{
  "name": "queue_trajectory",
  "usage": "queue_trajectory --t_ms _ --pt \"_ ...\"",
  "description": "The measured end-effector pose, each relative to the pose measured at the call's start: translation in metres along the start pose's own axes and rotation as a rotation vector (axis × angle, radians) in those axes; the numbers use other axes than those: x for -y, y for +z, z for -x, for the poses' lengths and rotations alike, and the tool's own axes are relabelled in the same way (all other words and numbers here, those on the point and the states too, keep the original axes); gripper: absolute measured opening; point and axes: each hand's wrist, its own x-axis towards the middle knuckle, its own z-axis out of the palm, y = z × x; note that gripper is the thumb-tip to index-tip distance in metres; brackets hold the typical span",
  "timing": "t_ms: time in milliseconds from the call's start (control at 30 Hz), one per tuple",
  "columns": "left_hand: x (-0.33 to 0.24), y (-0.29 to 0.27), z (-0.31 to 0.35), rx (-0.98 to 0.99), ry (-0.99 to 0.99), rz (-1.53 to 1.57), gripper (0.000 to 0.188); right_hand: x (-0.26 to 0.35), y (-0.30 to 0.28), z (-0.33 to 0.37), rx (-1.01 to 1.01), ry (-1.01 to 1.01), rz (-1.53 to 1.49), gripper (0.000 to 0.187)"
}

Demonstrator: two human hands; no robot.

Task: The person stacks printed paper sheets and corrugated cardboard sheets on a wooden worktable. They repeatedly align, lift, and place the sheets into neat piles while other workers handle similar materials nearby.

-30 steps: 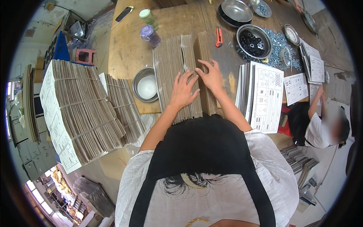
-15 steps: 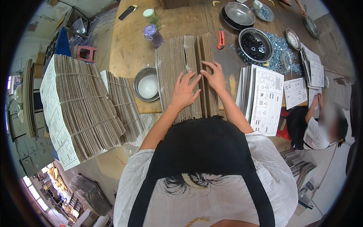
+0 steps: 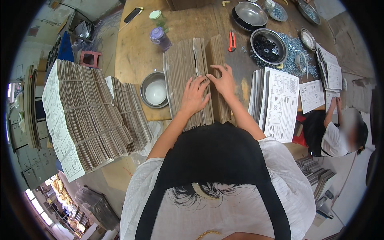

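Observation:
Cardboard sheets stand on edge on the table in front of me, in a thick stack (image 3: 179, 66) and a thinner bundle (image 3: 217, 50) to its right, with a gap between them. My left hand (image 3: 193, 98) lies on the right part of the thick stack, palm down and fingers spread. Over the thinner bundle is my right hand (image 3: 224, 83), its fingers bent and apart. Its thumb reaches left across the gap and touches the thick stack's edge near my left fingertips. No sheet shows pinched in either hand.
Left of the stack are a metal bowl (image 3: 145, 90) and a purple-lidded bottle (image 3: 161, 39). Rightward lie a red cutter (image 3: 232, 41), printed sheets (image 3: 281, 106) and a bowl of black rings (image 3: 269, 47) amid small bluish parts. Tied cardboard (image 3: 90, 116) stands left; a co-worker (image 3: 334, 138) sits right.
A thin batch of sheets between the two groups has moved left against the thick stack, widening the gap beside the thinner bundle. My right thumb has shifted slightly left.

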Motion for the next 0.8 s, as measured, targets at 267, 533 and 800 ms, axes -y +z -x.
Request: queue_trajectory --t_ms 267,533,800 --pt "-0.001 -0.001 0.001 -0.009 0.005 0.009 0.051 -0.016 0.003 -0.005 0.015 -0.04 -0.066 0.043" --pt "0.001 0.004 0.002 -0.023 0.016 -0.009 0.052 -0.01 0.001 -0.006 0.012 -0.03 -0.06 0.042" --pt "0.005 0.008 0.002 -0.023 0.031 -0.036 0.046 0.01 0.008 -0.005 -0.018 0.041 -0.005 0.038"
